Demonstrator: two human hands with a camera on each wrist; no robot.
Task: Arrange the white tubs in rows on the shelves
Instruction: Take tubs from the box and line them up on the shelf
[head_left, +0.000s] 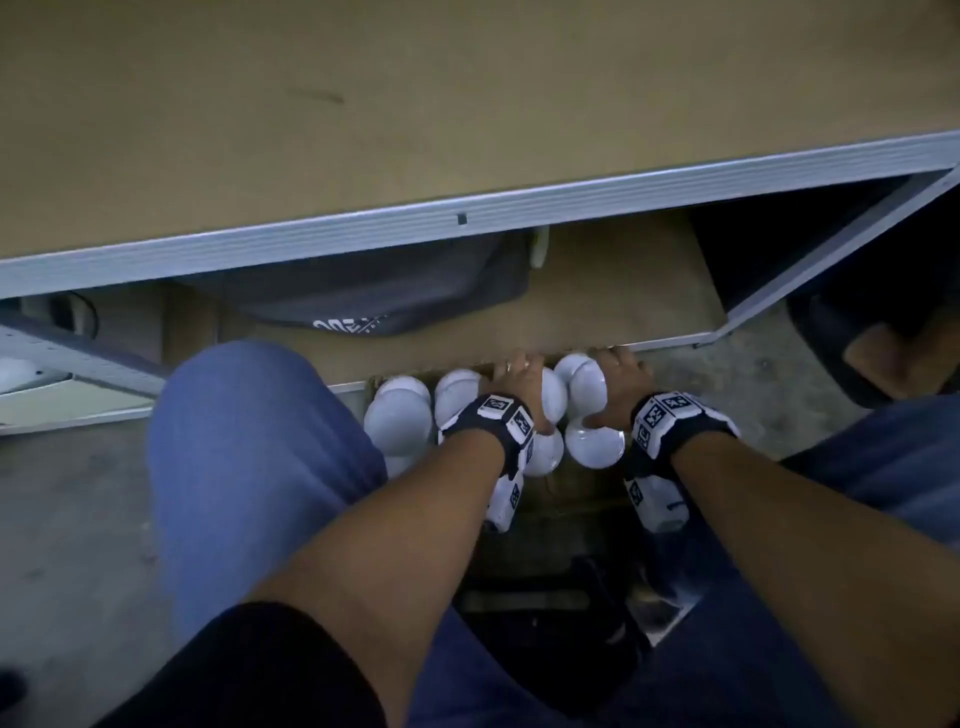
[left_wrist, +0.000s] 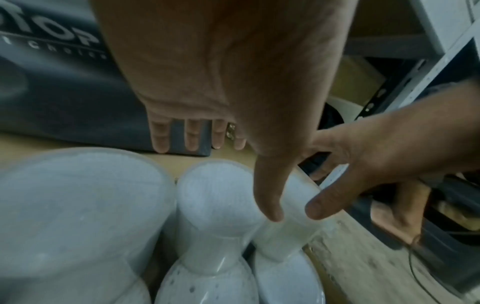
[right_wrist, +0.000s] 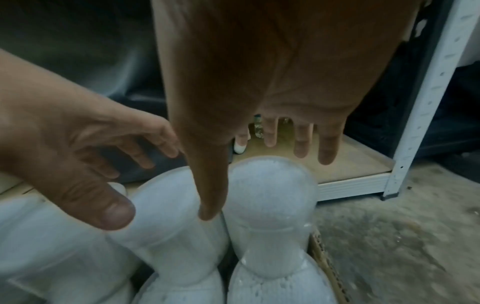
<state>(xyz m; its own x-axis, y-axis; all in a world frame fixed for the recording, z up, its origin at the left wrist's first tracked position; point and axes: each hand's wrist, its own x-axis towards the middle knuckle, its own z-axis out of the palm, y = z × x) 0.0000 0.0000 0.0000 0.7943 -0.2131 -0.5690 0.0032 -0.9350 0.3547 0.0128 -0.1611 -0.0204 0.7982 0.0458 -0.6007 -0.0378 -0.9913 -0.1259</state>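
Observation:
Several white tubs (head_left: 400, 423) stand packed together in a cardboard box (right_wrist: 324, 259) on the floor, right in front of the bottom shelf (head_left: 623, 296). My left hand (head_left: 519, 395) hovers over one tub (left_wrist: 218, 197), fingers straight and spread, with the thumb pointing down between two tubs. Beside it my right hand (head_left: 608, 389) reaches over the rightmost tub (right_wrist: 270, 185), also with straight fingers, its thumb dipping between that tub and its neighbour (right_wrist: 168, 205). Neither hand is closed round a tub.
A dark bag (head_left: 363, 296) with white lettering lies on the bottom shelf behind the tubs. Above runs a brown upper shelf (head_left: 363, 104) with a metal front rail. A white perforated post (right_wrist: 428, 102) stands at the right. My knee (head_left: 249, 441) is left of the box.

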